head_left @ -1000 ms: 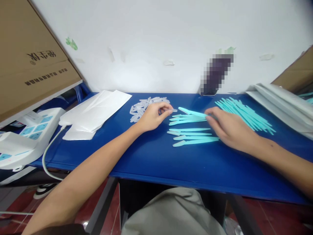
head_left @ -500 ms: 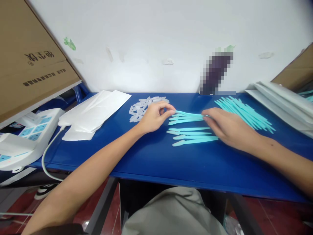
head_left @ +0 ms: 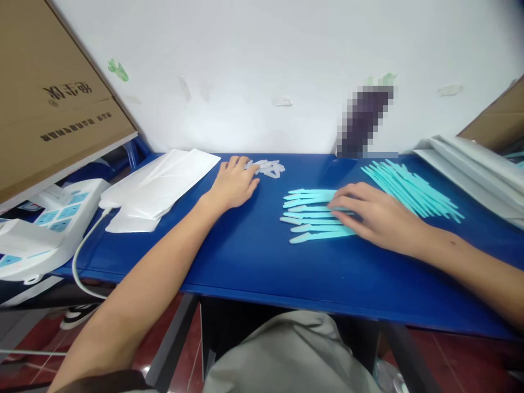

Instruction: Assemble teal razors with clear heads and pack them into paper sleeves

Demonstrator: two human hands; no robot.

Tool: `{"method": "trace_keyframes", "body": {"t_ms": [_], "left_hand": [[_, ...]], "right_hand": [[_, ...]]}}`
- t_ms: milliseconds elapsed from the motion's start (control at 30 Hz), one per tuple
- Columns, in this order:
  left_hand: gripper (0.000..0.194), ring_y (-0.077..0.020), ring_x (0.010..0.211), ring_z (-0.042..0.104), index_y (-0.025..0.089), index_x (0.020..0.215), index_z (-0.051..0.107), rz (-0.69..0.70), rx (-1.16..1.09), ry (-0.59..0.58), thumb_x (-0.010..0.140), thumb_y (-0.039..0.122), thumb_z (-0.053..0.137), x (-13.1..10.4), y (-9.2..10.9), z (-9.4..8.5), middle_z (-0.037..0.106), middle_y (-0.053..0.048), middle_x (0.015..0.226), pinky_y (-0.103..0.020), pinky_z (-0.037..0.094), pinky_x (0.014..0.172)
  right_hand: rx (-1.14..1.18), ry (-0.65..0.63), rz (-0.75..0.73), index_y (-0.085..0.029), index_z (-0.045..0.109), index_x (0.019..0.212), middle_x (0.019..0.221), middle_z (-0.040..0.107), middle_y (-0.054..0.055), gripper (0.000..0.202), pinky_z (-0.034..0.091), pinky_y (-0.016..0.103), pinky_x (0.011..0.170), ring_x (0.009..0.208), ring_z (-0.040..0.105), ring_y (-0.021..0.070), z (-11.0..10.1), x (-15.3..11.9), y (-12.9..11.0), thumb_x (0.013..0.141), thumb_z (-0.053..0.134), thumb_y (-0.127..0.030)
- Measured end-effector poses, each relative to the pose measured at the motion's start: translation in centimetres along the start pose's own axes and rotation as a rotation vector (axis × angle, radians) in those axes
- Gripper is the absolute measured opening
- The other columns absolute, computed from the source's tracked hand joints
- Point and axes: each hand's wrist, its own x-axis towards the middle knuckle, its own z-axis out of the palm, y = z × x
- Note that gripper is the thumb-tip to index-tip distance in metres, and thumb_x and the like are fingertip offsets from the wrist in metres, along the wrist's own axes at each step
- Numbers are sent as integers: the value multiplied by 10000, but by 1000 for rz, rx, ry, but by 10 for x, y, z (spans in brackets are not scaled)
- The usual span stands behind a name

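Several turquoise eyebrow razors (head_left: pixel 305 222) lie side by side in the middle of the blue table, their pale blade ends pointing left. My right hand (head_left: pixel 374 215) rests over their handle ends with its fingers apart, touching the handles and hiding part of them. On the left, my left hand (head_left: pixel 233 184) is spread palm down on a heap of small translucent plastic covers (head_left: pixel 271 168); part of the heap is hidden beneath it. A further pile of turquoise razors (head_left: pixel 413 191) lies beyond my right hand.
White bags or sheets (head_left: pixel 164 185) lie at the left, beside a white power strip (head_left: pixel 65 218) with a cable. A cardboard box (head_left: pixel 61 93) stands behind the strip. More translucent bags (head_left: pixel 470 174) are stacked at the right. A white wall (head_left: pixel 245 71) closes the back.
My left hand has let go of the razor end and moved left onto the covers. My right hand has released its pinch and shifted slightly left over the row, which is now more evenly spaced.
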Motion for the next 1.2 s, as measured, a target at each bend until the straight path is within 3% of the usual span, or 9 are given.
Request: {"method": "trace_keyframes", "body": {"t_ms": [167, 300, 467, 567, 700, 867, 1033, 1200], "left_hand": [[351, -364, 1080, 642, 172, 1232, 736, -2, -45, -115, 1004, 309, 506, 1, -16, 1, 739, -157, 1150, -552, 480, 990], [305, -355, 1074, 658, 180, 1146, 765, 26, -72, -98, 956, 229, 532, 4, -8, 0, 756, -134, 1141, -526, 492, 974], [364, -293, 1025, 699, 193, 1133, 772, 47, -239, -50, 888, 98, 520, 6, 1, 6, 776, -87, 1049, -422, 536, 910], [345, -276, 1011, 706, 195, 1150, 766, 99, -307, -4, 895, 103, 553, 6, 4, 10, 778, -75, 1021, -418, 537, 928], [272, -223, 912, 699, 186, 1063, 778, 114, -414, 174, 967, 136, 529, 6, 8, 7, 754, -79, 993, -365, 544, 855], [286, -193, 875, 662, 178, 971, 765, 109, -538, 367, 991, 122, 485, 5, 18, -3, 701, -85, 991, -347, 567, 797], [257, -189, 994, 666, 201, 1096, 733, 40, -764, 319, 996, 150, 502, 3, 34, 0, 648, -99, 1167, -341, 620, 814], [319, -190, 1083, 692, 198, 1233, 683, 38, -1002, 246, 930, 135, 603, 5, 45, 4, 710, -104, 1215, -345, 613, 935]], "right_hand": [[-26, -57, -40, -204, 751, 1089, 1025, 737, 129, 373, 506, 433, 796, 886, 676, 280, 3, -1, -2, 1080, 414, -363], [81, -98, 40, -206, 693, 1053, 1025, 736, 124, 337, 523, 408, 777, 891, 697, 269, 2, -1, -3, 1078, 412, -390], [242, -218, 202, -238, 587, 997, 911, 710, 71, 296, 467, 361, 648, 719, 655, 225, -5, -1, -4, 1072, 404, -458], [242, -247, 206, -247, 565, 957, 830, 692, 41, 308, 428, 371, 685, 661, 605, 209, -9, 0, -4, 1076, 401, -479], [176, -176, 170, -250, 545, 940, 664, 612, -12, 315, 403, 420, 802, 570, 509, 186, -12, 3, -9, 1085, 380, -477], [188, -5, 258, -268, 544, 941, 584, 557, -23, 206, 391, 368, 643, 569, 510, 204, -15, 2, -15, 1049, 458, -422], [206, 146, 269, -265, 547, 918, 733, 627, 20, 170, 439, 367, 626, 622, 573, 199, -14, 2, -14, 1030, 487, -378], [184, 226, 332, -274, 565, 963, 799, 680, 41, 169, 470, 384, 653, 669, 626, 227, -12, 1, -11, 1036, 485, -403]]}}
